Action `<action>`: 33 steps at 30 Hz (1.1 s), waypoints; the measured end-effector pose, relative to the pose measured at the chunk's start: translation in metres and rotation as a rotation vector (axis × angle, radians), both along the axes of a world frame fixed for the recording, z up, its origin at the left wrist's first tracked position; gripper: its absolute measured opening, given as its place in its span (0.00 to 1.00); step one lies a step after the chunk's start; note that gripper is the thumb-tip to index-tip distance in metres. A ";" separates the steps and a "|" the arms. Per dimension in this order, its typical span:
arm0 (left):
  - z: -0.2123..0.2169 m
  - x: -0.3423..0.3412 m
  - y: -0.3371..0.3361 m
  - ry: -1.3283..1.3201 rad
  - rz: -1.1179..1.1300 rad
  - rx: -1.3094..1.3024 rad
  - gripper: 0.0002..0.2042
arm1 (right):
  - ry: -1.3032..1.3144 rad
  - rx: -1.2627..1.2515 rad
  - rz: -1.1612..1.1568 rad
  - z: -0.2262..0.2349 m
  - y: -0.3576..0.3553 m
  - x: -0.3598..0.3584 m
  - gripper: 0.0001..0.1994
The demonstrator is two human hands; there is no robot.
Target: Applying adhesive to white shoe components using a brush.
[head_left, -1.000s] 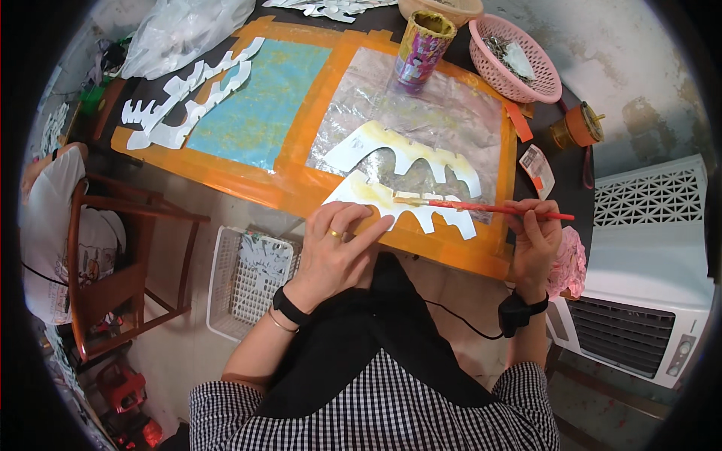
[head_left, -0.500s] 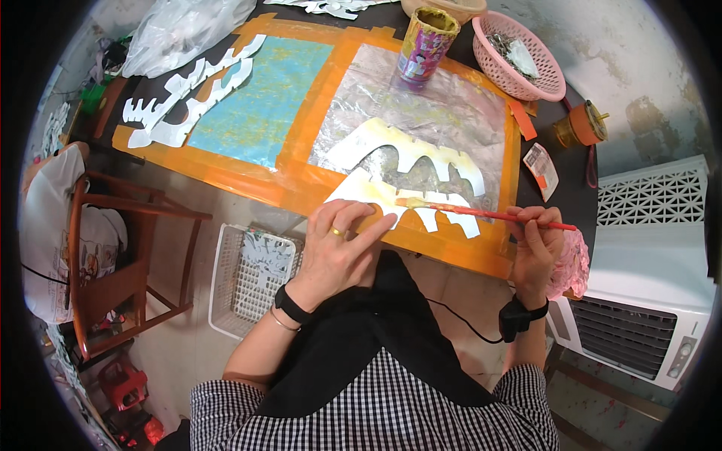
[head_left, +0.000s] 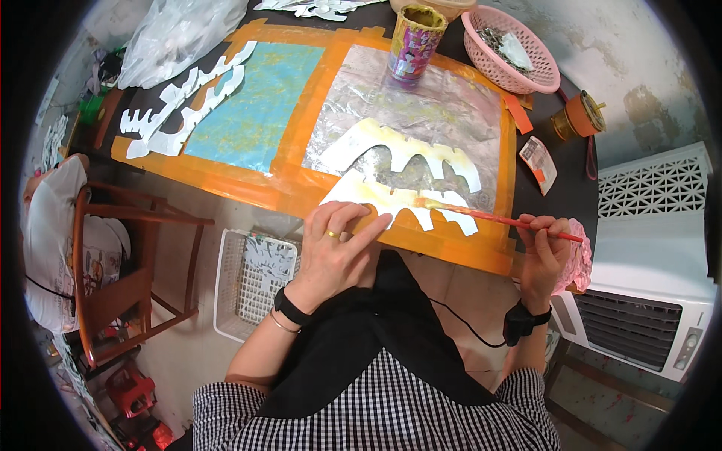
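My left hand rests at the lower left of a white curved paper cut-out with scalloped edges, its fingers stretched and apart, pressing down the near edge. Between the fingers and thumb of my right hand is a slim red-handled paintbrush. Its yellowish bristles touch the cut-out right of the middle, where a pale yellow coat shows. Just beyond lies a second, similar cut-out, also yellow-tinged along its upper edge. Both lie on a clear plastic-covered panel framed with orange tape.
A purple can with a yellow-crusted rim stands beyond the cut-outs. A pink basket, a jar and a printed packet are at right. Other white cut-outs lie left. A white crate and wooden chair stand below.
The brush tip has moved right along the near cut-out, and my right hand has shifted slightly right and down with it. The left hand keeps its place on the paper.
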State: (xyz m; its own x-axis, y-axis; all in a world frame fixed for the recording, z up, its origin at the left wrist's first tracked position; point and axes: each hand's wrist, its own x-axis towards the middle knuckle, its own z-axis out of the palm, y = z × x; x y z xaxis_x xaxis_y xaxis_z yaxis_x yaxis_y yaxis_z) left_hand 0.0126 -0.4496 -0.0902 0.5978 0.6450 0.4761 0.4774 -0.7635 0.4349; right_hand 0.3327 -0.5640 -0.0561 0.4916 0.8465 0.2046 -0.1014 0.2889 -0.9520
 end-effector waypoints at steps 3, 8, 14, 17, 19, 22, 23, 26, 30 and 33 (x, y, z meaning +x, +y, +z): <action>-0.002 0.000 0.000 -0.003 0.005 -0.010 0.33 | -0.035 0.023 -0.072 0.002 -0.001 0.001 0.06; -0.001 0.000 -0.001 0.009 0.003 -0.015 0.32 | -0.005 0.042 -0.028 -0.001 -0.007 -0.001 0.06; 0.013 0.003 -0.006 0.030 0.016 -0.033 0.29 | -0.010 0.019 -0.062 -0.007 -0.020 0.001 0.07; 0.018 0.016 -0.011 0.014 -0.032 -0.038 0.27 | -0.010 0.016 -0.102 -0.013 -0.024 0.005 0.08; 0.021 0.027 -0.012 0.002 -0.088 -0.029 0.26 | 0.007 0.022 -0.094 -0.013 -0.025 0.005 0.08; 0.024 0.042 -0.010 0.008 -0.168 -0.031 0.27 | 0.032 0.021 -0.111 -0.012 -0.029 0.001 0.09; 0.020 0.044 -0.010 0.003 -0.168 -0.027 0.27 | 0.001 0.019 -0.121 -0.013 -0.032 0.001 0.10; 0.005 0.046 -0.010 0.026 -0.179 0.044 0.27 | -0.108 0.055 -0.091 -0.021 -0.039 0.008 0.13; 0.002 0.047 -0.011 0.031 -0.171 0.076 0.28 | -0.231 0.068 -0.097 -0.026 -0.047 0.012 0.16; 0.000 0.049 -0.012 0.013 -0.151 0.086 0.28 | -0.272 0.079 -0.112 -0.027 -0.047 0.011 0.17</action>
State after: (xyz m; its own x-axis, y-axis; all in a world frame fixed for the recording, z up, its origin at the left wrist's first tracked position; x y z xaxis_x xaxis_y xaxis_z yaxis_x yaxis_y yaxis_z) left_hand 0.0616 -0.4619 -0.0902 0.6914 0.5044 0.5173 0.3592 -0.8612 0.3595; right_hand 0.3441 -0.6114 -0.0831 0.4991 0.7662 0.4048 0.1910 0.3584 -0.9138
